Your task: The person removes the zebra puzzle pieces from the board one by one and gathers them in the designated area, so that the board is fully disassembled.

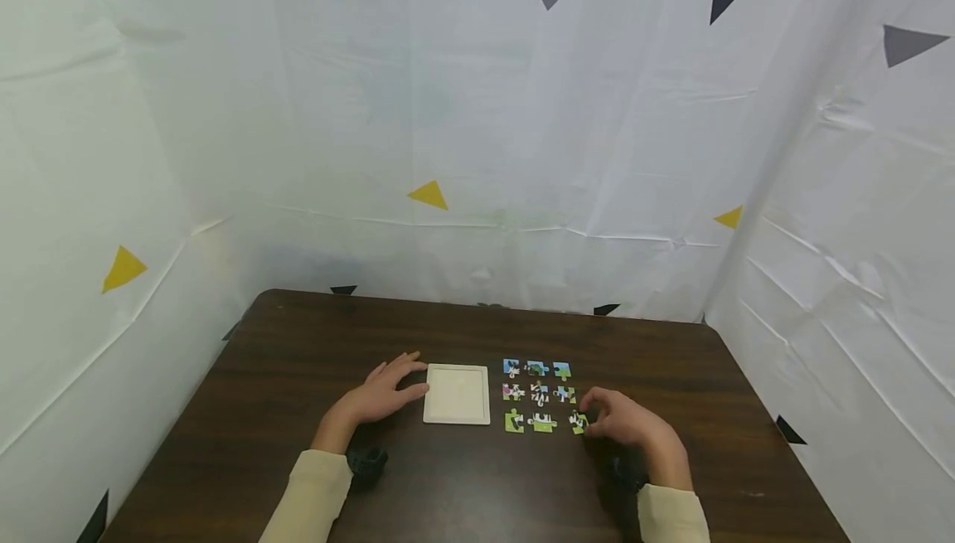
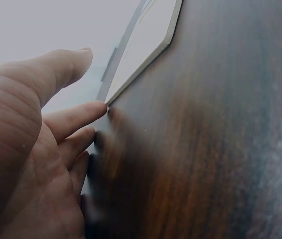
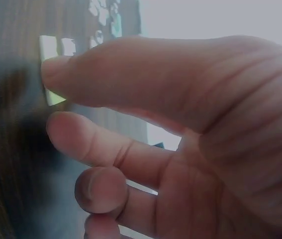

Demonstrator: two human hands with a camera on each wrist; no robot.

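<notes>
In the head view my left hand [image 1: 379,392] lies on the table at the left side of a square cream puzzle tray [image 1: 457,395], with thumb and index fingertip at its edge. Its fingers are extended and loosely spread; the left wrist view has the index fingertip at the tray's corner. My right hand [image 1: 628,420] is bent over the lower-right jigsaw piece [image 1: 578,422], a green one with black and white markings. In the right wrist view the thumb [image 3: 61,74] covers part of that piece, while the index finger [image 3: 71,134] stays apart from it.
Several other jigsaw pieces, such as a green and white one [image 1: 542,423], lie in rows between the tray and my right hand. The dark wooden table [image 1: 477,485] has rounded far corners. White sheets [image 1: 477,112] with coloured triangles hang behind and at both sides.
</notes>
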